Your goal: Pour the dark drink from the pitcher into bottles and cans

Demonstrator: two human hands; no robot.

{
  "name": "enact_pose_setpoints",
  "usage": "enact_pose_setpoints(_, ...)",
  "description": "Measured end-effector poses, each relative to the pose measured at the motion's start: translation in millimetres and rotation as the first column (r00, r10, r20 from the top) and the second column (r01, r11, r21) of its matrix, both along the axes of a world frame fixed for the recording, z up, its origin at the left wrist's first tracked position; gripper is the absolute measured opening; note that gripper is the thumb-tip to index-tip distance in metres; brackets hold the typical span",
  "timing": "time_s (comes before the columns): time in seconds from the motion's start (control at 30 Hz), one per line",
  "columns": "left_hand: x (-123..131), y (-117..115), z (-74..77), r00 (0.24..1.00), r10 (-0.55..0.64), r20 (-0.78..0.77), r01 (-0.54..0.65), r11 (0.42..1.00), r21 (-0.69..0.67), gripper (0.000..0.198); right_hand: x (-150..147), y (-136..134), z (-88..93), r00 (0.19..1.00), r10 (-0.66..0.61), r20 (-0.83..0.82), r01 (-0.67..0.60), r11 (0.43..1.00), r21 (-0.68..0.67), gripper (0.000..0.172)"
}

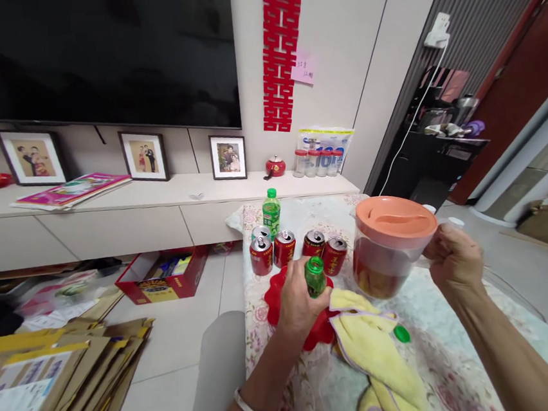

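Note:
My left hand (pixel 297 301) is wrapped round an uncapped green bottle (pixel 315 275), held upright over a red flower-shaped tray (pixel 274 299). Its green cap (pixel 401 333) lies on a yellow cloth (pixel 374 344) to the right. My right hand (pixel 453 254) grips the handle of a clear pitcher (pixel 388 252) with an orange lid, lifted just above the table beside the bottle; brownish liquid fills its lower part.
Several red cans (pixel 297 247) and a capped green bottle (pixel 271 211) stand behind the tray on the floral tablecloth (pixel 429 358). A low cabinet (pixel 110 211) with framed photos runs along the wall. Flattened cardboard (pixel 52 375) and a red box (pixel 162 276) lie on the floor left.

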State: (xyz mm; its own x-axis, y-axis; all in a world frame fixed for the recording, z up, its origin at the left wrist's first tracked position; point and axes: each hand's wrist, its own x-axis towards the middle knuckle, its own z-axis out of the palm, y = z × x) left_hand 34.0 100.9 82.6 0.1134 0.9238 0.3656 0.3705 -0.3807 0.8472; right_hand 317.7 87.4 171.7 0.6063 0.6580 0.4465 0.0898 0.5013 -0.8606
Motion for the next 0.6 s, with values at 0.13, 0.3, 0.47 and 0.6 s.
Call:
enact_pose_setpoints(0.13,-1,-1,1.3,1.000,0.000,0.021,0.000,1.000,-0.008,0.059,18,4,-30.1,0.998,-0.054,-0.034,0.056,0.998,0.042,0.059)
enact_pose_setpoints(0.3,-2,-1,4.3,1.000,0.005,-0.002,-0.005,1.000,-0.026,0.061,33,14,-66.9,0.994,-0.082,-0.067,0.087,0.994,0.071,0.055)
enact_pose_setpoints(0.47,-2,1,4.5,0.999,0.029,-0.022,-0.030,0.999,-0.030,0.056,41,26,-104.2,0.990,-0.069,-0.126,0.077,0.995,0.064,0.033)
enact_pose_setpoints(0.6,-2,0,3.5,0.999,0.041,-0.023,-0.041,0.999,-0.030,0.052,46,31,-124.9,0.986,-0.049,-0.161,0.056,0.998,0.043,0.025)
